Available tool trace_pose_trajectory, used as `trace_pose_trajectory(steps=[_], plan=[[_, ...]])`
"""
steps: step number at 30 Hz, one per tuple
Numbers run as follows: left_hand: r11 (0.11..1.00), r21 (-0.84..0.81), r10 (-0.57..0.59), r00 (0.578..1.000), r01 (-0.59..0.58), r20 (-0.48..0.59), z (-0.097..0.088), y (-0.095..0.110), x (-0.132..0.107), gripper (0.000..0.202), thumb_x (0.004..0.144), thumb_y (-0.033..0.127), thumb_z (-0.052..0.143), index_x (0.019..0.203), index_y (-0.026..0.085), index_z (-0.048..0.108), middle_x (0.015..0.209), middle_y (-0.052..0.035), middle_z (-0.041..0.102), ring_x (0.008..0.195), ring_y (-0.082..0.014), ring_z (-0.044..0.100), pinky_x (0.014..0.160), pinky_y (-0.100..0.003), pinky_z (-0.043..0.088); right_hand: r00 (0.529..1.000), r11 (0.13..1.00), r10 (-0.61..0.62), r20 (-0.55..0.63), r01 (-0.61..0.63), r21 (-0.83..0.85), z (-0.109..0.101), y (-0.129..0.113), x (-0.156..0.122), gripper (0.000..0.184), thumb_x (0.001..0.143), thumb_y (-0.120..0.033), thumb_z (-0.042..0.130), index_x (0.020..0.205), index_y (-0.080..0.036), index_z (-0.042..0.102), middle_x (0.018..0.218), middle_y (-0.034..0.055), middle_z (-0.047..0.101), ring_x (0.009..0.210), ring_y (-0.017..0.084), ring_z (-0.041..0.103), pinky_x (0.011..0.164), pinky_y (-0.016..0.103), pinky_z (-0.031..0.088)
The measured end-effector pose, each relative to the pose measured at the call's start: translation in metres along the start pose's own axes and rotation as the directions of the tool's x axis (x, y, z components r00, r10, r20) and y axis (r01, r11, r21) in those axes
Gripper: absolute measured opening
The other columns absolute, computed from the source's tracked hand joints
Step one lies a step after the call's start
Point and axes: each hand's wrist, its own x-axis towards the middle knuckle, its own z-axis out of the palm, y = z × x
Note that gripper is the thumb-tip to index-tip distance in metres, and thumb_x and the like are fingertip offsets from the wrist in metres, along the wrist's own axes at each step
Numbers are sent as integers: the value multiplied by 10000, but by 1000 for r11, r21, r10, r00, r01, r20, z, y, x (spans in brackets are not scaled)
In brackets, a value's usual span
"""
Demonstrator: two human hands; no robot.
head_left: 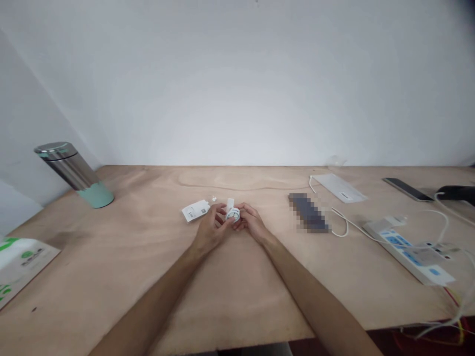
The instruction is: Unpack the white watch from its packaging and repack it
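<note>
Between my two hands, at the middle of the table, is a small white case (233,215) with a rounded, pale greenish face and a white flap (230,203) standing up at its back. My left hand (215,223) grips it from the left, thumb laid across its front. From the right, the curled fingers of my right hand (254,220) hold its other side. A white printed card or flat packet (195,211) lies just left of my left hand. Behind that hand are tiny white pieces (214,198), too small to name.
Far left stands a steel and mint-green tumbler (79,173), with a green-and-white packet (27,262) nearer. On the right lie a pixelated dark phone-like object (308,212), a clear pouch (339,187), another phone (407,189), and a power strip (408,252) with loose white cables (356,225).
</note>
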Motion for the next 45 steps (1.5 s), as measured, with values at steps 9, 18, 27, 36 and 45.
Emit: trace_pose_trajectory(steps=[9, 18, 27, 36, 45], plan=[[997, -58, -60, 998, 60, 8, -3, 0, 6, 295, 843, 472, 542, 839, 177, 546, 745, 2, 556, 622, -124, 489, 578, -247, 387, 995, 998, -20, 95, 25, -51, 4, -5, -6, 390, 740, -562, 642, 839, -191, 575, 643, -15, 626, 485, 110, 596, 442, 196, 444], [963, -217, -150, 986, 162, 70, -5, -5, 7, 342, 827, 518, 542, 895, 183, 526, 638, 50, 468, 492, -89, 428, 443, -208, 358, 998, 996, -37, 44, 41, -81, 6, -3, -5, 438, 664, -445, 748, 963, -199, 543, 650, -44, 616, 431, 77, 523, 422, 190, 419], [873, -407, -254, 963, 270, 93, -10, -1, 9, 425, 790, 580, 537, 914, 173, 534, 836, -30, 578, 713, -167, 597, 441, -213, 468, 997, 995, -69, 21, 70, -78, 7, -4, -6, 355, 632, -338, 766, 917, -205, 601, 850, 13, 663, 648, 127, 609, 489, 204, 466], [850, -442, -298, 954, 285, 42, -11, -1, 11, 462, 743, 540, 619, 1014, 178, 525, 851, -28, 607, 621, -140, 592, 430, -211, 467, 991, 989, -115, 66, 121, -81, 4, 3, -2, 503, 634, -279, 760, 1099, -236, 573, 1079, 53, 642, 822, 157, 616, 558, 218, 495], [851, -464, -240, 968, 246, 72, -11, 2, 9, 444, 718, 491, 665, 989, 190, 484, 905, -31, 613, 658, -138, 615, 440, -190, 451, 973, 968, -194, 124, 210, -136, 7, 5, -5, 520, 666, -283, 741, 1148, -234, 551, 1029, 40, 654, 781, 141, 608, 638, 248, 481]])
